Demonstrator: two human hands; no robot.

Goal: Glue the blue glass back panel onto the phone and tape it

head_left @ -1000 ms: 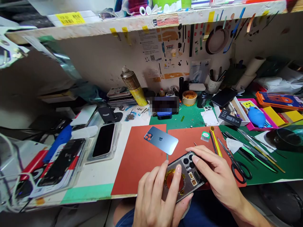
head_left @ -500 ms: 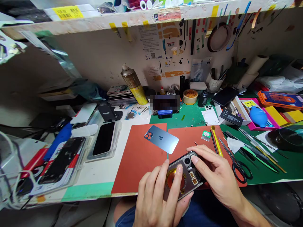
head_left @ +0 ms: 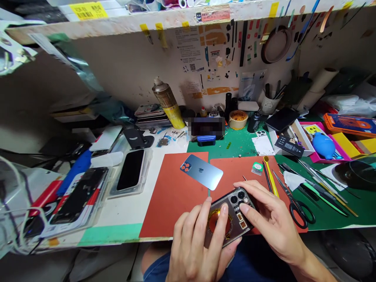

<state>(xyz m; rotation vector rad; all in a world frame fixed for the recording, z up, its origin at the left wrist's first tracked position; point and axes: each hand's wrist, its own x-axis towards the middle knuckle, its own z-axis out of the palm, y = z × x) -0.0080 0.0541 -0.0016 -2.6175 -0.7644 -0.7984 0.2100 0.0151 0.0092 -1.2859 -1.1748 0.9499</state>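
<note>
Right hand (head_left: 274,219) thumb has been shifted across the lenses (head_left: 234,199) of the phone (head_left: 235,226), grasped by its fingers and the left hand's (head_left: 192,239) nearer than the panel (head_left: 202,171), being probably slick, fragile and best held by its rim.

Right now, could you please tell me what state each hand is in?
Left hand: closed, holding the opened phone across its round coil.
Right hand: closed, holding the same phone at its camera lenses.
</note>
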